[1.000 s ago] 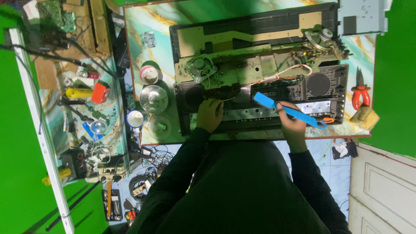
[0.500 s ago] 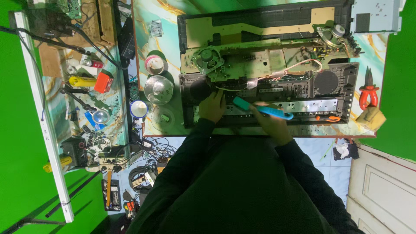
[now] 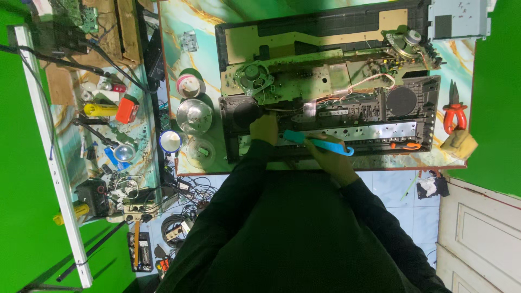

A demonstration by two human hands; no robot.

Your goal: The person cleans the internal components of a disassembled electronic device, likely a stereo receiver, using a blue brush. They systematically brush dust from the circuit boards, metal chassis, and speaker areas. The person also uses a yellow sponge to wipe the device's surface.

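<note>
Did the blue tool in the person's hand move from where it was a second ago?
Yes. The blue tool has slid leftward along the opened device's front edge, away from the round black speaker grille and closer to the left hand. The right hand holds it.

1. Scene evenly and brightly lit from overhead; colours strongly saturated.
2. Glare seen on the glass bulb (image 3: 194,115) and the metal strip (image 3: 380,130).
3. The dark sleeves (image 3: 304,233) are rendered nearly detailless.
4. Focus is held sharp; slight bending noted at edges.
</note>
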